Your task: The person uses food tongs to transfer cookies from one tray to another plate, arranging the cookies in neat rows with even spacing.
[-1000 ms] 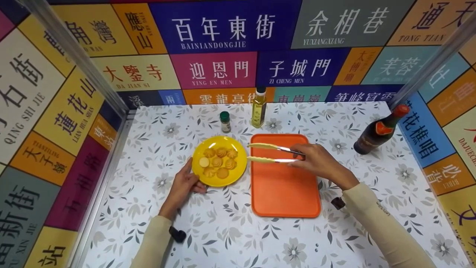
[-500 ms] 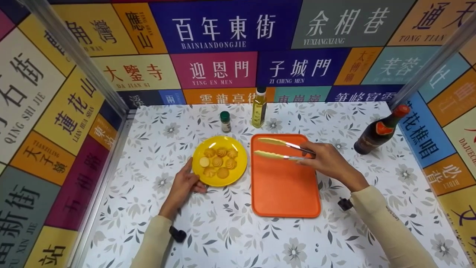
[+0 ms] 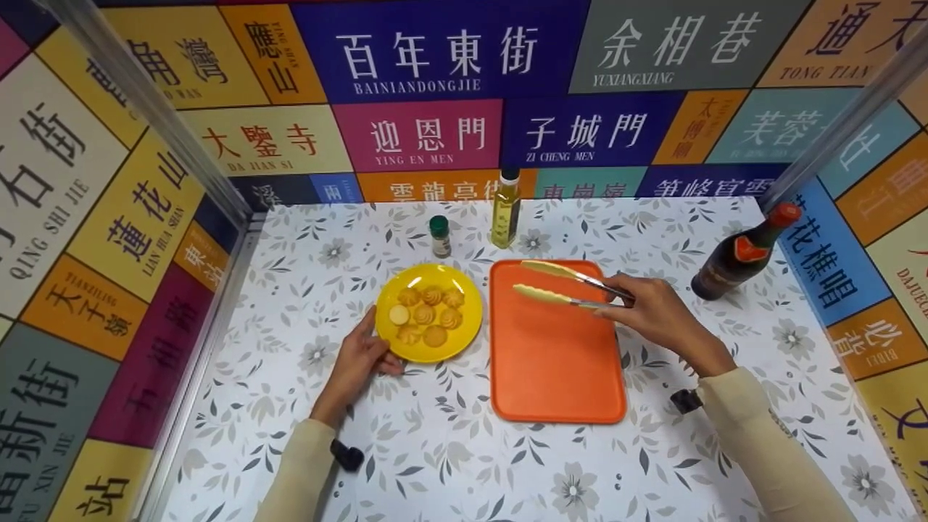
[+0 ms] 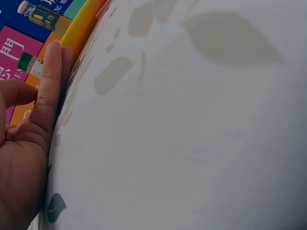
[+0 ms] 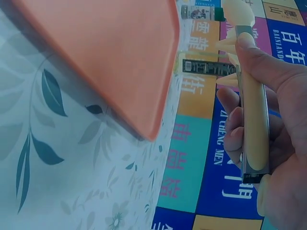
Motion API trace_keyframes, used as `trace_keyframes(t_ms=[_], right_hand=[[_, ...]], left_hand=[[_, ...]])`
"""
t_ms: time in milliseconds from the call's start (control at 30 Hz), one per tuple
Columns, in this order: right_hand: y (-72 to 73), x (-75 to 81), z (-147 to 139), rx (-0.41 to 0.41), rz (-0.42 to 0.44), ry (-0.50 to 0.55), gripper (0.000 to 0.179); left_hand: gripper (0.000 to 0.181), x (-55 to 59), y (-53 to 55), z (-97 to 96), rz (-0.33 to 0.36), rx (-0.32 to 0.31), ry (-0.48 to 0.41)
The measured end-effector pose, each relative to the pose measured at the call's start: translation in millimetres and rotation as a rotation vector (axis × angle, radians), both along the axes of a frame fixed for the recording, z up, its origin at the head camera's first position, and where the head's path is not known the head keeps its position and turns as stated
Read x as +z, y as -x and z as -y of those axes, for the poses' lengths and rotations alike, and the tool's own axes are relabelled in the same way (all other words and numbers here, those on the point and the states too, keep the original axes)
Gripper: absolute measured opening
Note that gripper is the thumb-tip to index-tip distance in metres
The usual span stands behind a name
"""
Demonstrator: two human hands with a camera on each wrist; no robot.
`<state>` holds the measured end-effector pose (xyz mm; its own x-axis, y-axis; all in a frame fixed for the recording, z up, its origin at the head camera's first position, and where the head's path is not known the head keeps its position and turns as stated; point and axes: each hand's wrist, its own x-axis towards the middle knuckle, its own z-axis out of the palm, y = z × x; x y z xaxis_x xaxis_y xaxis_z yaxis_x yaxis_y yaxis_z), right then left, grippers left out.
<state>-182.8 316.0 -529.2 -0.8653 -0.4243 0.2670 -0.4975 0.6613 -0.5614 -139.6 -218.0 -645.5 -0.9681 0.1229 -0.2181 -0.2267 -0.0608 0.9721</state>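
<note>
My left hand (image 3: 362, 344) lies at the lower left rim of a yellow plate (image 3: 464, 341), its fingers touching the edge. Several piped butter cookies (image 3: 425, 316) sit on the plate. In the left wrist view, straight fingers of this hand (image 4: 36, 129) reach along the table to the plate's edge (image 4: 79, 26). My right hand (image 3: 656, 312) grips kitchen tongs (image 3: 558, 293) above the far part of an orange tray (image 3: 557, 370). The tongs' two arms stand apart, with nothing between their pale tips. The right wrist view shows thumb and fingers wrapped round the tongs' handle (image 5: 254, 120).
Behind the plate stands a small green-capped spice jar (image 3: 439, 236). An oil bottle (image 3: 505, 210) rises behind the tray. At the right back is a dark bottle with a red cap (image 3: 739, 257). Printed wall panels (image 3: 435, 138) border the floral tablecloth (image 3: 449, 449).
My right hand has drawn the tongs to the right, from beside the plate to over the tray. The left hand, plate and cookies have stayed put.
</note>
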Motion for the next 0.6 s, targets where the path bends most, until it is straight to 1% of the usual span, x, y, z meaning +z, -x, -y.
trace_keyframes(t_ms=[167, 600], right_hand=[[-2.9, -1.1, -7.8, -0.041, -0.019, 0.007, 0.038], [-13.1, -11.8, -35.4, -0.18, 0.001, 0.046, 0.04]], left_hand=[[0.079, 0.3, -0.5, 0.2, 0.0, -0.002, -0.013], [0.079, -0.4, 0.6, 0.3, 0.009, 0.004, -0.02]])
